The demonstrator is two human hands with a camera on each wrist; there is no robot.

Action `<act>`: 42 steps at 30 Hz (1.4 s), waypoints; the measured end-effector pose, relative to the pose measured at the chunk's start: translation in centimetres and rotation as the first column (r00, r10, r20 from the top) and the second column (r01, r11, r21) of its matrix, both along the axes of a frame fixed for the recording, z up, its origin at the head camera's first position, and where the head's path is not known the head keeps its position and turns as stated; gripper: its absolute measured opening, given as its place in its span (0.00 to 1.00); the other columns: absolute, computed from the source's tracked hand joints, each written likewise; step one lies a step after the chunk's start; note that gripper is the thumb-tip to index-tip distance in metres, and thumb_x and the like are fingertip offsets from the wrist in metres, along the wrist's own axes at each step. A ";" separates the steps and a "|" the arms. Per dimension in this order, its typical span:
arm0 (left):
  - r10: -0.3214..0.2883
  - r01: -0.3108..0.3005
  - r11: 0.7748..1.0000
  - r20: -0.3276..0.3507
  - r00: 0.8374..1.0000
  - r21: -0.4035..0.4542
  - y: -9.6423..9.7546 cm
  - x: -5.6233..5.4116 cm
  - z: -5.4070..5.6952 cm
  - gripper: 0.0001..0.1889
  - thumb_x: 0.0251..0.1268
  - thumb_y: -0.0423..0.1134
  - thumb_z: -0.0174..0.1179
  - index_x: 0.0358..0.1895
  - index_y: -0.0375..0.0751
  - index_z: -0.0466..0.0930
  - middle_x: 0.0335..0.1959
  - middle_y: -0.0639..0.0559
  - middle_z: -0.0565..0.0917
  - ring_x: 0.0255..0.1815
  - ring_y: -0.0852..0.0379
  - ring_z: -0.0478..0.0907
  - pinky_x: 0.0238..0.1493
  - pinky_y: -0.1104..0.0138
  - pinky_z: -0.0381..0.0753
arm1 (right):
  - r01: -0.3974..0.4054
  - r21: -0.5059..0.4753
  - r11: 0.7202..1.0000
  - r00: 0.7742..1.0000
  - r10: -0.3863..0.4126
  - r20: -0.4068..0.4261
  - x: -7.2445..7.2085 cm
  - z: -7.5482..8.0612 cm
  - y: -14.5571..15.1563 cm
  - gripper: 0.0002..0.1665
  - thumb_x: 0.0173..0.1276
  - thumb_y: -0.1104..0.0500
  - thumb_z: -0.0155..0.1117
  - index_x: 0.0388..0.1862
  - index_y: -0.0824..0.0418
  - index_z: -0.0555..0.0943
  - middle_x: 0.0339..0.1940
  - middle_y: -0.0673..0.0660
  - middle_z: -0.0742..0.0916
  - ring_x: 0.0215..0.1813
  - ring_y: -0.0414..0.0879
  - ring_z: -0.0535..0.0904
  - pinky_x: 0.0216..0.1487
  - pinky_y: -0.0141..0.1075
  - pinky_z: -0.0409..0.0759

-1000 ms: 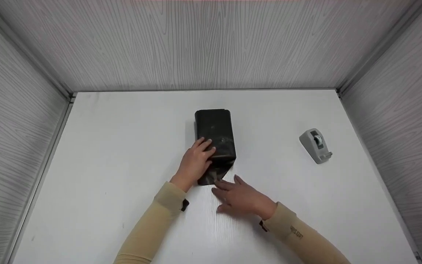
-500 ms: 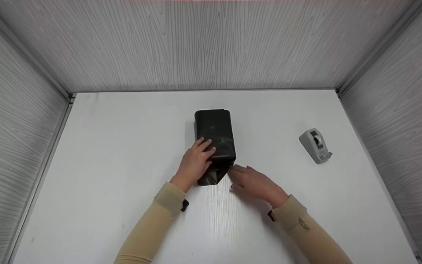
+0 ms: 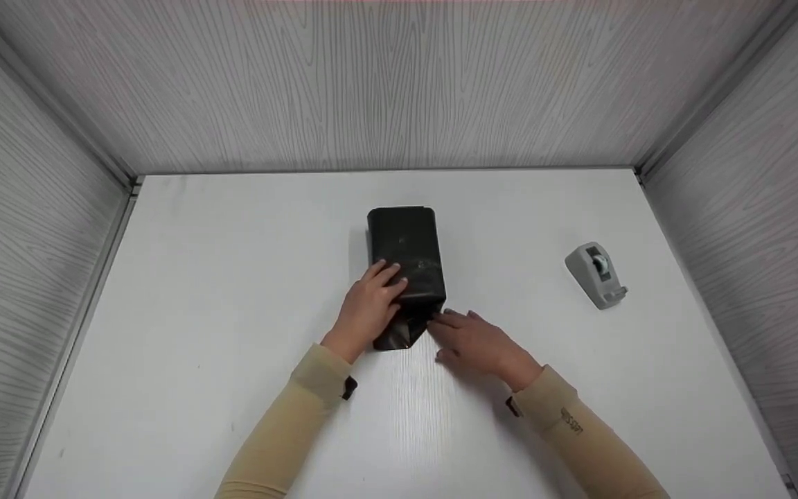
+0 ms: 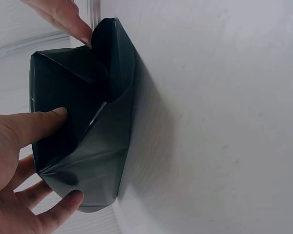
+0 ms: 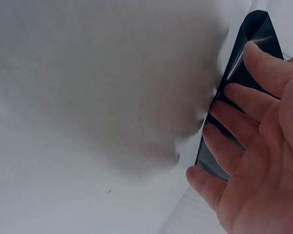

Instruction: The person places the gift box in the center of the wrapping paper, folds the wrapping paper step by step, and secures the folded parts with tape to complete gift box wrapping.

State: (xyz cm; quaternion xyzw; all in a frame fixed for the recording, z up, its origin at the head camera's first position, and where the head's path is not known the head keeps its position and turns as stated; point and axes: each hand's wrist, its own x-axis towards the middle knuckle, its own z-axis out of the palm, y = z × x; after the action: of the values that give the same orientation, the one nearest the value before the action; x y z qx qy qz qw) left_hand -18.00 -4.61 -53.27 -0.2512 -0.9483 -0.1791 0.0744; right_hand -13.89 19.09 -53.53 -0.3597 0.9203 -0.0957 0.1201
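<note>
On a white tabletop [image 3: 233, 277], outspread left hand [image 3: 364, 305] and straightened right hand [image 3: 479, 346] touch a black package [image 3: 402, 235].

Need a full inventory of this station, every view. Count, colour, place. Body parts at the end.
Package: 1, black, mid-table, near end loosely folded
Tape dispenser: 1, grey, table's right side
Tape roll: 1, pale, in the dispenser
Table: 1, white, under everything
Wall panels: 3, light grey woodgrain, back, left and right of table
Wrist devices: 2, black, one at each cuff
Left sleeve: 1, tan, left forearm
Right sleeve: 1, tan with dark lettering, right forearm
Left hand: 1, bare, on the package's left part
Right hand: 1, bare, fingertips at the package's near right corner
</note>
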 end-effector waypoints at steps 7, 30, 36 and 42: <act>-0.002 0.001 1.000 -0.010 1.000 -0.004 0.1 -0.1 0.0 0.22 0.60 0.36 0.70 0.60 0.42 0.82 0.67 0.43 0.73 0.71 0.43 0.63 0.56 0.51 0.76 | 0.021 0.037 0.999 0.999 -0.020 -0.034 0.5 -0.2 -0.5 0.37 0.71 0.44 0.60 0.72 0.64 0.69 0.73 0.63 0.69 0.72 0.61 0.63 0.65 0.61 0.64; -0.003 0.003 1.000 -0.010 1.000 -0.002 0.1 0.0 0.0 0.23 0.61 0.37 0.69 0.61 0.43 0.81 0.67 0.44 0.72 0.72 0.43 0.62 0.56 0.50 0.76 | 0.052 0.206 0.977 0.995 -0.034 -0.092 3.3 -0.3 -2.8 0.38 0.68 0.32 0.54 0.73 0.47 0.70 0.75 0.57 0.68 0.73 0.63 0.61 0.65 0.61 0.64; -0.004 0.004 1.000 -0.027 1.000 -0.004 0.0 0.0 0.0 0.22 0.61 0.37 0.70 0.60 0.42 0.81 0.67 0.44 0.72 0.72 0.43 0.62 0.53 0.50 0.78 | -0.003 0.199 0.980 0.999 0.011 -0.038 3.7 -0.1 -2.8 0.42 0.68 0.29 0.51 0.74 0.48 0.68 0.76 0.57 0.66 0.75 0.61 0.59 0.66 0.60 0.63; 0.003 -0.003 1.000 -0.014 1.000 -0.002 0.1 0.1 0.0 0.22 0.60 0.36 0.70 0.60 0.42 0.81 0.67 0.44 0.72 0.72 0.43 0.62 0.53 0.50 0.77 | 0.025 0.171 0.985 1.000 -0.023 -0.013 2.7 0.1 -2.0 0.41 0.72 0.30 0.46 0.76 0.50 0.65 0.76 0.54 0.67 0.75 0.58 0.58 0.66 0.59 0.64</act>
State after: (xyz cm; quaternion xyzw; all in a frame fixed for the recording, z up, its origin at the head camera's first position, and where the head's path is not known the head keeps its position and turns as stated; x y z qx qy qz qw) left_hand -17.93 -4.53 -53.27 -0.2512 -0.9483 -0.1765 0.0809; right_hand -11.17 17.05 -53.39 -0.3373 0.9301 -0.0156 0.1445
